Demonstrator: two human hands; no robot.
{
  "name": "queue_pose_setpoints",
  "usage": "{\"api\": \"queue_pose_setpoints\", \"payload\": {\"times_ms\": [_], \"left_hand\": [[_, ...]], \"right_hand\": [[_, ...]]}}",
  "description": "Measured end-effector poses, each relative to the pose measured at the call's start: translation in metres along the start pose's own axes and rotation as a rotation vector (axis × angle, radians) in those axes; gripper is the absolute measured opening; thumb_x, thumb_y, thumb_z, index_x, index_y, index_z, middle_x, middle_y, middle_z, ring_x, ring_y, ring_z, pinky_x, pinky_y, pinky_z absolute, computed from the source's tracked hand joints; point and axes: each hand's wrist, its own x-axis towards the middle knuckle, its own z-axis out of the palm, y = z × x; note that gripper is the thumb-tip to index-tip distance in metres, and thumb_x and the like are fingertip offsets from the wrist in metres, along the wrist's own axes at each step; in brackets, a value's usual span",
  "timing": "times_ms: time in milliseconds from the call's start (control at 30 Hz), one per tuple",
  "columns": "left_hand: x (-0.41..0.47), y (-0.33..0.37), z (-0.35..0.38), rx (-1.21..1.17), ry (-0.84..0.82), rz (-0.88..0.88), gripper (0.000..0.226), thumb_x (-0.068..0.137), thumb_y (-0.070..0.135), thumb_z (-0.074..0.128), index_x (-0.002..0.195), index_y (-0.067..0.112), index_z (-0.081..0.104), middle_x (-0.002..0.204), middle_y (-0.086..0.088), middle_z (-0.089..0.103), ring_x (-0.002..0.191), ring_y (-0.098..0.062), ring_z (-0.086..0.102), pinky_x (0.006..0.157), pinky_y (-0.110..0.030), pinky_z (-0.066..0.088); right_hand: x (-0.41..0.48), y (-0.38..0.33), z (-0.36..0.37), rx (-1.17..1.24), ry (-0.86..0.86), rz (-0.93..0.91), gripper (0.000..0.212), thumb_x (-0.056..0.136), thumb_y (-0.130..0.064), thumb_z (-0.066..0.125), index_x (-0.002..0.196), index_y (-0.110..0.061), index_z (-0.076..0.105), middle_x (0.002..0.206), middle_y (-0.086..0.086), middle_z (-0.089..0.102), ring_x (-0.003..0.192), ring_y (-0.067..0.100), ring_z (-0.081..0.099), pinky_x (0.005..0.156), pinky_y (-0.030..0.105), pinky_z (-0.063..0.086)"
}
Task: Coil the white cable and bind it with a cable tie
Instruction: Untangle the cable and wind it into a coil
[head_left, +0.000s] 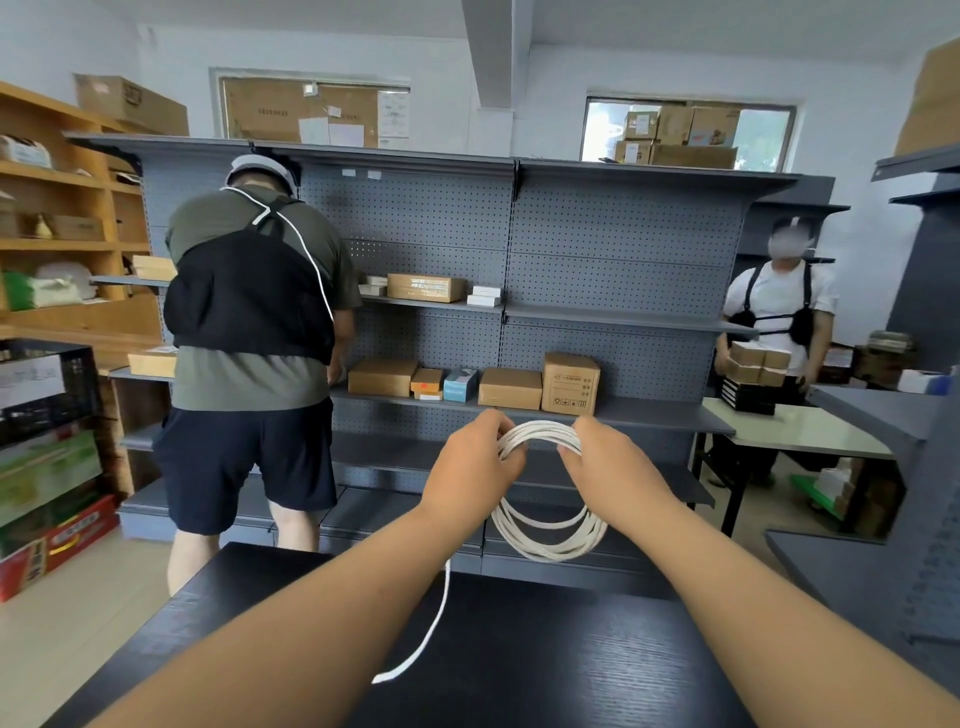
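Observation:
The white cable (548, 538) hangs in several round loops, held up in the air above the far edge of the black table (545, 654). My left hand (475, 465) grips the left side of the coil's top. My right hand (613, 462) pinches the right side of the top. A loose tail of the cable drops from under my left wrist and its end lies on the table near the middle. No cable tie is in view.
A grey pegboard shelf unit (613, 260) with cardboard boxes stands just beyond the table. One person (249, 322) stands at it on the left, back turned. Another person (779, 322) holds boxes at the right by a pale table (810, 431). Crates sit at the left.

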Motion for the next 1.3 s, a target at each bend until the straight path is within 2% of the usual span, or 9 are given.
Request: {"api": "queue_pose_setpoints", "payload": {"times_ms": [167, 333, 500, 600, 700, 800, 1000, 1100, 1300], "left_hand": [[-0.001, 0.001, 0.003, -0.142, -0.006, -0.091, 0.006, 0.088, 0.026, 0.058, 0.085, 0.023, 0.053, 0.079, 0.004, 0.062, 0.075, -0.015, 0.063, 0.066, -0.031, 0.052], [0.001, 0.001, 0.001, -0.122, -0.044, -0.154, 0.017, 0.089, 0.028, 0.056, 0.074, 0.026, 0.047, 0.071, 0.002, 0.062, 0.072, -0.016, 0.064, 0.051, -0.021, 0.039], [-0.002, -0.004, 0.0, -0.148, -0.117, -0.166, 0.016, 0.093, 0.027, 0.049, 0.078, 0.021, 0.046, 0.07, 0.002, 0.064, 0.05, 0.004, 0.058, 0.042, -0.01, 0.037], [-0.006, -0.006, -0.001, -0.095, -0.1, -0.147, 0.016, 0.094, 0.026, 0.046, 0.079, 0.023, 0.044, 0.066, 0.001, 0.062, 0.047, 0.0, 0.056, 0.045, -0.014, 0.038], [-0.005, -0.005, -0.007, -0.025, -0.052, -0.104, 0.015, 0.094, 0.024, 0.045, 0.08, 0.021, 0.043, 0.069, 0.0, 0.058, 0.051, -0.009, 0.059, 0.043, -0.019, 0.038], [0.0, -0.001, -0.018, 0.216, -0.068, 0.021, 0.007, 0.094, 0.02, 0.044, 0.089, 0.014, 0.044, 0.071, -0.007, 0.057, 0.062, -0.028, 0.058, 0.053, -0.036, 0.043], [0.005, -0.004, -0.038, 0.651, -0.143, 0.326, 0.015, 0.092, 0.023, 0.048, 0.102, 0.013, 0.043, 0.087, -0.007, 0.059, 0.07, -0.027, 0.057, 0.06, -0.037, 0.046], [0.002, -0.015, -0.048, 0.577, -0.097, 0.327, 0.017, 0.09, 0.027, 0.052, 0.101, 0.015, 0.046, 0.088, -0.004, 0.06, 0.072, -0.025, 0.058, 0.061, -0.036, 0.047], [-0.003, -0.045, -0.057, 0.233, -0.065, 0.12, 0.009, 0.086, 0.023, 0.058, 0.093, 0.018, 0.054, 0.079, 0.0, 0.062, 0.07, -0.019, 0.058, 0.061, -0.032, 0.047]], "right_hand": [[-0.003, -0.002, 0.002, 0.126, 0.055, 0.096, 0.015, 0.097, -0.028, 0.041, 0.09, -0.016, 0.042, 0.091, 0.007, 0.059, 0.081, 0.025, 0.061, 0.068, 0.034, 0.048], [-0.005, -0.002, 0.005, 0.305, 0.104, 0.191, 0.015, 0.097, -0.026, 0.041, 0.091, -0.013, 0.044, 0.094, 0.01, 0.061, 0.084, 0.029, 0.066, 0.075, 0.044, 0.054], [-0.008, -0.003, 0.011, 0.481, 0.131, 0.279, 0.018, 0.097, -0.027, 0.041, 0.09, -0.011, 0.048, 0.092, 0.011, 0.061, 0.083, 0.029, 0.065, 0.075, 0.048, 0.054], [-0.012, -0.006, 0.018, 0.536, 0.131, 0.292, 0.017, 0.097, -0.026, 0.041, 0.09, -0.012, 0.049, 0.088, 0.009, 0.062, 0.081, 0.027, 0.066, 0.074, 0.046, 0.054], [-0.013, -0.009, 0.019, 0.547, 0.111, 0.291, 0.015, 0.096, -0.025, 0.043, 0.093, -0.012, 0.05, 0.089, 0.009, 0.063, 0.083, 0.027, 0.065, 0.075, 0.043, 0.054], [-0.012, -0.013, 0.016, 0.449, 0.096, 0.207, 0.007, 0.093, -0.023, 0.048, 0.097, -0.017, 0.049, 0.088, 0.005, 0.062, 0.079, 0.023, 0.061, 0.065, 0.033, 0.048], [-0.014, -0.038, 0.018, 0.149, 0.049, -0.038, 0.011, 0.096, -0.021, 0.043, 0.103, -0.016, 0.049, 0.087, 0.002, 0.055, 0.075, 0.022, 0.05, 0.062, 0.032, 0.039], [-0.015, -0.05, 0.026, 0.118, 0.072, -0.046, 0.009, 0.097, -0.021, 0.039, 0.1, -0.016, 0.047, 0.083, 0.004, 0.054, 0.071, 0.024, 0.052, 0.058, 0.032, 0.038], [-0.014, -0.066, 0.037, 0.216, 0.127, 0.079, 0.01, 0.096, -0.018, 0.038, 0.096, -0.015, 0.047, 0.084, 0.006, 0.055, 0.074, 0.029, 0.052, 0.061, 0.034, 0.039]]}}
